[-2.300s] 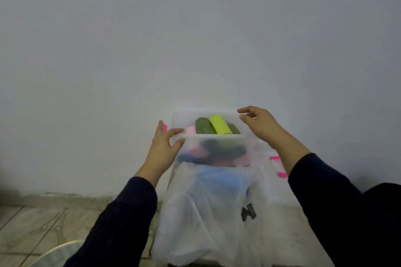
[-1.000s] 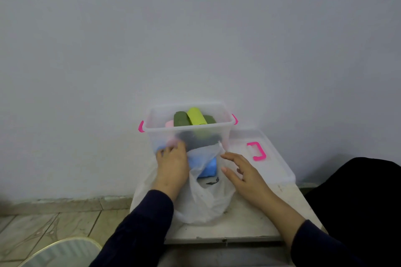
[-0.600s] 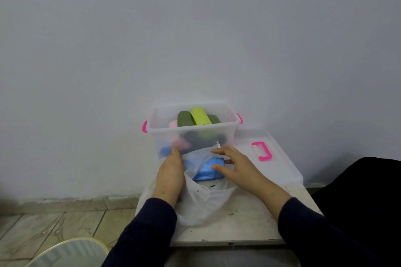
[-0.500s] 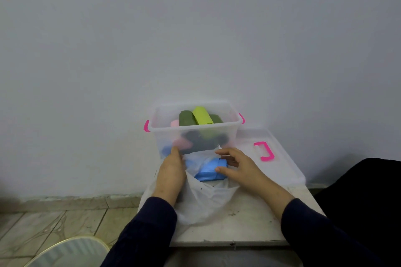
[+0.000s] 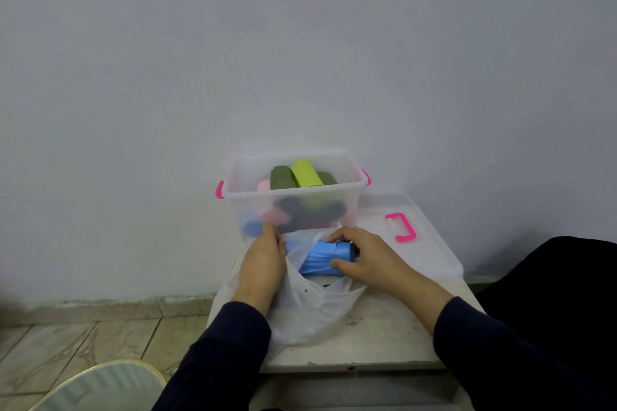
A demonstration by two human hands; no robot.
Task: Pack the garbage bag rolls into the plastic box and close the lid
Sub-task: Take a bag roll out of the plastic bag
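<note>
Since half a second ago, right hand [image 5: 370,257] is curling tighter around the blue roll [image 5: 325,259], gripping it inside the white bag [image 5: 310,314]. Beyond both hands, a grey wall [image 5: 300,43] is rising. Under them, the pale surface [image 5: 380,340] is carrying the open plastic box [image 5: 290,207], just ahead, and its lid [image 5: 417,237], right. Left hand [image 5: 263,264] is pinching the bag's edge.

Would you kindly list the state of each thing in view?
Plastic box: open, partly filled with rolls.
Lid: off, lying right of box.
Plastic bag: mouth open.
Blue roll: in the bag, gripped.
Left hand: holds bag edge.
Right hand: grips blue roll.
</note>
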